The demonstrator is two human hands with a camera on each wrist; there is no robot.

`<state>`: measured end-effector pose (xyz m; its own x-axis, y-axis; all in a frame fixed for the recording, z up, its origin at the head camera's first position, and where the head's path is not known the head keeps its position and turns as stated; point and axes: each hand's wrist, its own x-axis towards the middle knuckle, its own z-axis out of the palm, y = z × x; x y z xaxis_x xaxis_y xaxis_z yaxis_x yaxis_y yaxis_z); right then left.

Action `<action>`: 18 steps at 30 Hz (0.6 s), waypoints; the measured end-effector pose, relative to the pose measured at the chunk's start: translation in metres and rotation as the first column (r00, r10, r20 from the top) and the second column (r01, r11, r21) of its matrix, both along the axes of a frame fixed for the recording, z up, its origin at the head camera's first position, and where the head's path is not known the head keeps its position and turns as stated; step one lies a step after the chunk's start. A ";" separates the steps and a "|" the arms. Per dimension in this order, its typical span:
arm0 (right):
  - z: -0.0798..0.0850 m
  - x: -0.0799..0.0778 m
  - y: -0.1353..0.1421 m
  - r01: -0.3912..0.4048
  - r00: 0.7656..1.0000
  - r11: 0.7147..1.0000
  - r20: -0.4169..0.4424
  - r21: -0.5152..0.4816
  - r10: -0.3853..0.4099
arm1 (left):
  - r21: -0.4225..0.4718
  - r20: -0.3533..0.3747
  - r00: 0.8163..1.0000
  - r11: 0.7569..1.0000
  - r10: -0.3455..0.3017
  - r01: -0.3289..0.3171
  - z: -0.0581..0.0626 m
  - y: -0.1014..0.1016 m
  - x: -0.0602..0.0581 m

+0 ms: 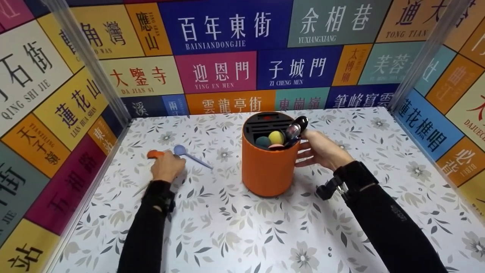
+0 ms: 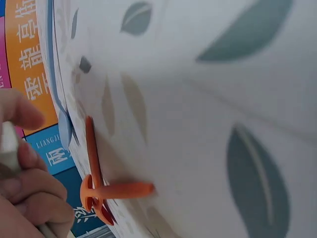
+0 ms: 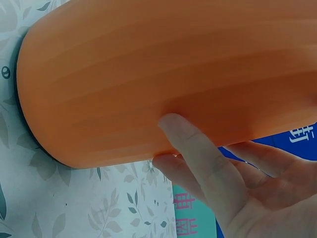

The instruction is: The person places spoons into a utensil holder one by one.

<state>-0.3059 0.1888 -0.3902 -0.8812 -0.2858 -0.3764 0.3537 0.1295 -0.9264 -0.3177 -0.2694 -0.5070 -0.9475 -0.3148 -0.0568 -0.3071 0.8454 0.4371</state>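
Observation:
An orange cylindrical utensil holder with a slotted black top stands upright. Dark, yellow and pink rounded utensil ends and a shiny black-edged piece show in its opening. My right hand touches the holder's right side with extended fingers. At the left, my left hand grips a pale utensil with a thin handle; its head is mostly hidden by the hand. Just beyond that hand lies an orange plastic piece with several arms, its kind unclear. A light purple spoon lies beside it.
The white table has a grey leaf and flower print. Colourful panels with Chinese street names wall in its back and both sides. Clear vertical strips cover the corners.

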 end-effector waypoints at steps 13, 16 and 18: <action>-0.001 0.001 0.000 -0.007 1.000 1.000 0.005 0.000 0.007 | 0.031 -0.130 0.988 0.996 -0.078 0.082 0.017 0.034 0.002; 0.000 0.001 0.001 -0.007 1.000 1.000 0.004 0.000 0.007 | 0.056 -0.131 0.986 0.992 -0.107 0.115 0.025 0.047 0.004; 0.000 0.000 0.001 -0.004 1.000 1.000 0.003 -0.001 0.004 | 0.091 -0.141 0.982 0.986 -0.125 0.138 0.030 0.056 0.005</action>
<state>-0.3054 0.1895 -0.3903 -0.8789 -0.2898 -0.3789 0.3562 0.1299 -0.9254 -0.3130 -0.2131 -0.4769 -0.9813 -0.1861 0.0492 -0.1286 0.8241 0.5516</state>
